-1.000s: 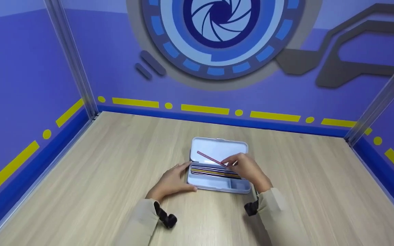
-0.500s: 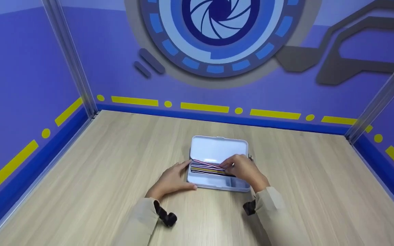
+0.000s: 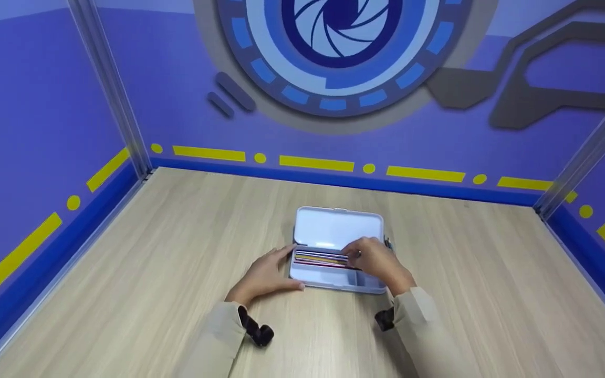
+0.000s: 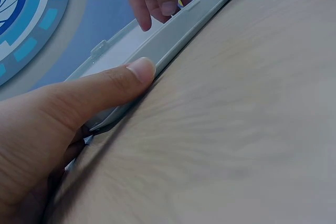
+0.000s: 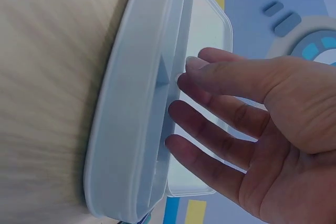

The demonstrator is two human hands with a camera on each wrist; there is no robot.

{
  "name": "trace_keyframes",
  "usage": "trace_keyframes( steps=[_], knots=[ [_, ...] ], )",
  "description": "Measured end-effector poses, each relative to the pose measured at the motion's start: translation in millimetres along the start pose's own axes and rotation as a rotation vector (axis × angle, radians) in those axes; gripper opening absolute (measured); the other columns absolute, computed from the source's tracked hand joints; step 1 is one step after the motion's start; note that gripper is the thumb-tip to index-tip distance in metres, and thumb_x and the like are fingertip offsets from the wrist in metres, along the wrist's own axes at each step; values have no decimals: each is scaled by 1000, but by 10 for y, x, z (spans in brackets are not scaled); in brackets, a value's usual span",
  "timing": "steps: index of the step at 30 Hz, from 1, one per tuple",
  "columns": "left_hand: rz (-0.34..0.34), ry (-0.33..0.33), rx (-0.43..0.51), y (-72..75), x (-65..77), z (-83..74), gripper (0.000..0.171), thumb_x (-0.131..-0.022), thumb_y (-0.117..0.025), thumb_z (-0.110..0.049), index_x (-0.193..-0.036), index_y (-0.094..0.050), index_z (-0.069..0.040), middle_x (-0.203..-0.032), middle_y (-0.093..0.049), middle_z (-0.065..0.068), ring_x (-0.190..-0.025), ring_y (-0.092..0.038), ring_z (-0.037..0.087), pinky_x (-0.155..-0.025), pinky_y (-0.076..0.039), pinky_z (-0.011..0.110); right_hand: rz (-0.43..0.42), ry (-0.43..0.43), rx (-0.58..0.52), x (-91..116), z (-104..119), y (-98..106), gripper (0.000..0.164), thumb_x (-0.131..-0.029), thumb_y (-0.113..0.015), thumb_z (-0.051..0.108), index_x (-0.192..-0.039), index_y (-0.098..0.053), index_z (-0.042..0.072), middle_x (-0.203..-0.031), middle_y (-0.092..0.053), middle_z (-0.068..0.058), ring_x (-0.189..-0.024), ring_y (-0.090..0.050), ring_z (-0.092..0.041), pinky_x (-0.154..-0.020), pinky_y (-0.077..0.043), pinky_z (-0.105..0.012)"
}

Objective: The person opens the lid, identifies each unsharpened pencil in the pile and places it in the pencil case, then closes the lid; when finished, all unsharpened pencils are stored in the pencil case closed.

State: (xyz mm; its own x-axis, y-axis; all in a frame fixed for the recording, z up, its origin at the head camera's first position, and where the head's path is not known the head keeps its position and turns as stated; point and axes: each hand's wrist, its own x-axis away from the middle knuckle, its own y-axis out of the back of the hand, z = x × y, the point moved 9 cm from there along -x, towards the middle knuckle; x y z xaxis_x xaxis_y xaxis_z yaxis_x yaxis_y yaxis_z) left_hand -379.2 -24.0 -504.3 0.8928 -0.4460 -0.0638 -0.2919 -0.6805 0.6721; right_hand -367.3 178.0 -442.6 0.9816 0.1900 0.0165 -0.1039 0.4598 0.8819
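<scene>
A pale pencil case [image 3: 339, 227] lies with its lid raised at the back. Striped pencils [image 3: 315, 259], one of them yellow, lie side by side in its rear compartment. At the case's left end my left hand [image 3: 264, 275] grips it, the thumb [image 4: 118, 82] along the front wall and the fingers toward the hinge. Over the right part of the pencils my right hand [image 3: 378, 261] reaches down, covering their right ends. In the right wrist view its fingers [image 5: 210, 129] are loosely bent, with no pencil visible between thumb and fingertips.
The case has a divider [image 5: 163, 72] near its right end. A small dark item [image 3: 388, 243] shows just behind the case's right side. The wooden table [image 3: 218, 220] is bounded by blue-purple panels [image 3: 302, 131] at the back and sides.
The red striped pencil pinched in my right hand has come down from over the lid into the row of pencils. My left hand has stayed on the case's left end.
</scene>
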Motion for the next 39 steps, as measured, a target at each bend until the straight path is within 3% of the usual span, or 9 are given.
trace_keyframes(
  steps=[4,10,20,27,39],
  knots=[
    [-6,-9,4,14,10,-16,102,-63,-86,-48,-148,-39,-18,-148,-40,22,-138,-33,44,-113,-28,57,6,-17,-35,19,-30,22,20,-84,-69,0,-100,-77,8,-91,-73,-2,-76,-60,-13,-80,-57,-36],
    [1,-6,2,-13,1,-13,101,-64,-85,-50,-148,-39,-20,-149,-42,16,-139,-34,40,-113,-30,54,-19,33,-48,49,-57,127,19,-89,-65,7,-106,-74,6,-96,-73,-5,-78,-61,-14,-78,-57,-35],
    [1,-10,2,-12,-13,-5,102,-63,-85,-50,-149,-39,-20,-150,-41,14,-140,-32,41,-115,-28,53,-14,6,-96,14,-165,291,30,-97,-57,16,-124,-65,8,-119,-68,-9,-105,-64,-24,-94,-53,-43],
    [-3,-13,4,2,8,7,103,-62,-87,-48,-148,-39,-18,-149,-42,16,-140,-32,43,-114,-28,55,-27,51,-86,-31,-145,388,35,-99,-54,20,-129,-60,5,-130,-62,-14,-123,-56,-32,-104,-44,-49],
    [1,-9,4,2,3,-5,102,-64,-85,-49,-149,-38,-18,-150,-40,18,-140,-31,44,-113,-29,56,-39,13,-38,-246,-145,397,47,-99,-53,25,-143,-46,9,-148,-45,-15,-138,-39,-35,-112,-33,-52]
  ],
)
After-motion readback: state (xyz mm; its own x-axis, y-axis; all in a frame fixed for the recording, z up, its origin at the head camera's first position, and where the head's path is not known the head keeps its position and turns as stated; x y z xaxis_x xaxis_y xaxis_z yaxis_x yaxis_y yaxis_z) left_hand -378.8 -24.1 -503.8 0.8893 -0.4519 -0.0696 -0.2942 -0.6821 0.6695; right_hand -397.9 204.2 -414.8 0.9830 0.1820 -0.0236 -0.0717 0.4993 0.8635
